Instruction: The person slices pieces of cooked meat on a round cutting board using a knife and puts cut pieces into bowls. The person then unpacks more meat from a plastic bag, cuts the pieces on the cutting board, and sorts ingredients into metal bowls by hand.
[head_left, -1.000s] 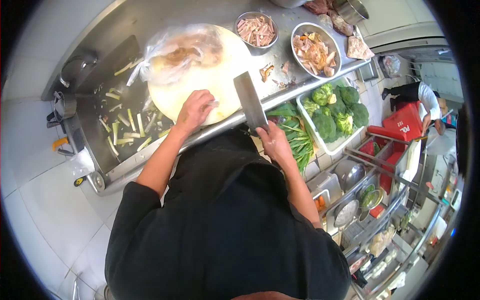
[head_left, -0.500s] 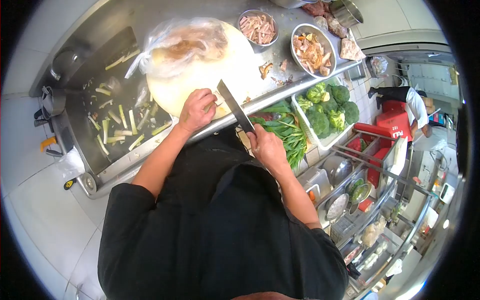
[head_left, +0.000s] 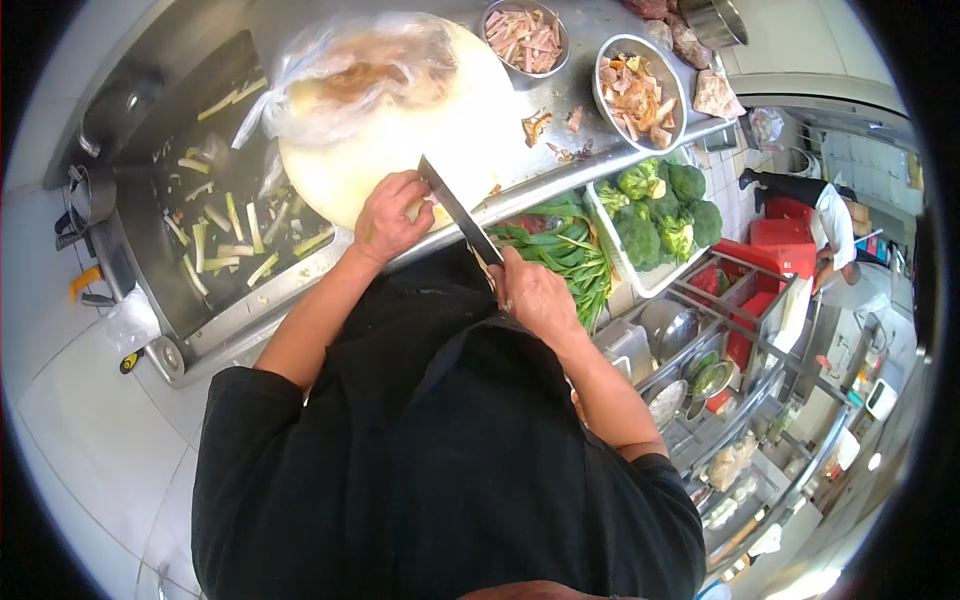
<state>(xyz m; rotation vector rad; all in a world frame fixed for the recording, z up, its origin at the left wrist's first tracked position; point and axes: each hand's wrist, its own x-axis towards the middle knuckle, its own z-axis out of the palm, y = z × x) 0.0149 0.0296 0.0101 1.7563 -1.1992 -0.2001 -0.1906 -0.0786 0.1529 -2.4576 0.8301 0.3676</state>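
Observation:
My right hand point(head_left: 537, 292) is wrapped round the handle of a cleaver point(head_left: 456, 207), its dark blade pointing up and left over the near edge of a round white cutting board point(head_left: 335, 185). Close beside the blade's tip, my left hand point(head_left: 393, 215) has its fingers curled in towards the thumb at the board's edge. Whatever they hold, if anything, is too small or hidden to make out. Behind both hands, a clear plastic bag point(head_left: 375, 75) with something brown inside lies on the board.
Cut green-white stalks point(head_left: 255, 225) are scattered in the metal sink point(head_left: 180, 310) at left. Two bowls of meat pieces, a smaller bowl point(head_left: 523, 38) and a larger bowl point(head_left: 640, 92), stand behind. Broccoli point(head_left: 640, 240) and leafy greens point(head_left: 565, 250) sit at right. A co-worker point(head_left: 835, 220) bends farther off.
The view has shifted slightly. My left hand and the cleaver blade remain close together at the board's edge, with the blade's tip now nearer my left fingers.

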